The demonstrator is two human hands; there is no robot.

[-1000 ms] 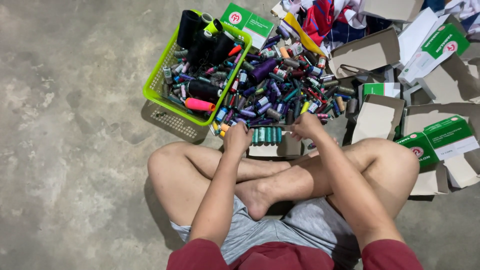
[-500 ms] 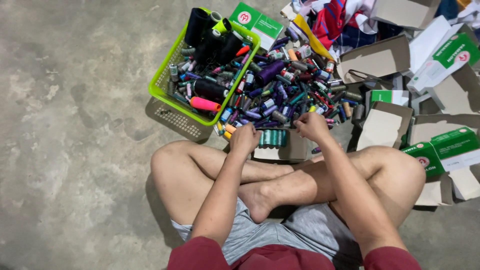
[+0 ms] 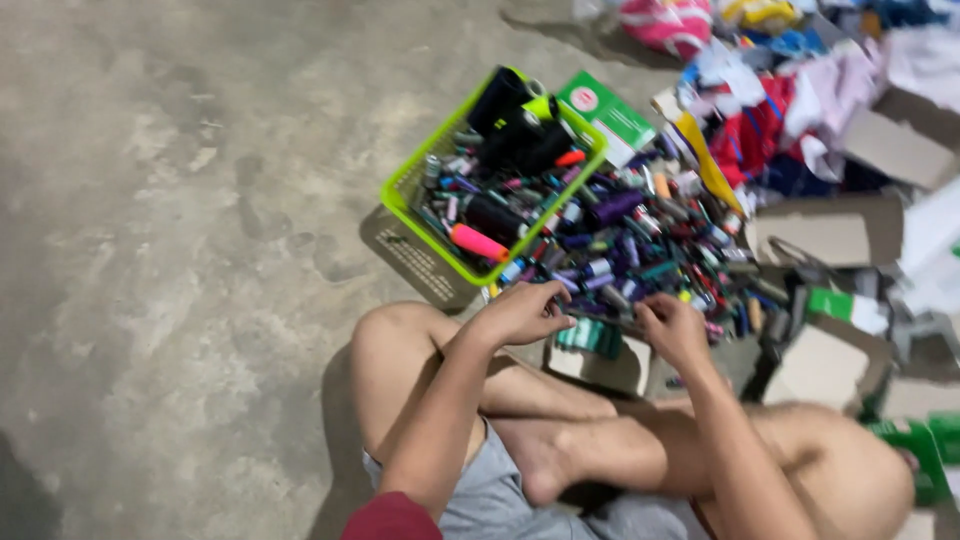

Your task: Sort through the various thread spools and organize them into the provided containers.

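Observation:
I sit cross-legged on a concrete floor. My left hand [image 3: 520,315] and my right hand [image 3: 672,328] reach into the near edge of a big pile of small coloured thread spools [image 3: 640,240]. Both hands curl over spools just above a small open cardboard box [image 3: 600,362] that holds a row of teal spools [image 3: 590,338]. Motion blur hides what the fingers pinch. A lime green plastic basket [image 3: 410,195] with dark cones and a pink spool stands tilted at the pile's left.
Open cardboard boxes [image 3: 825,228] and green and white cartons [image 3: 605,108] lie to the right and behind the pile. Coloured cloth [image 3: 770,120] is heaped at the back right. Bare concrete floor [image 3: 180,250] spreads to the left.
The camera has swung left and tilted, so the pile and basket now sit right of centre. Both hands stay at the pile's near edge over the small box.

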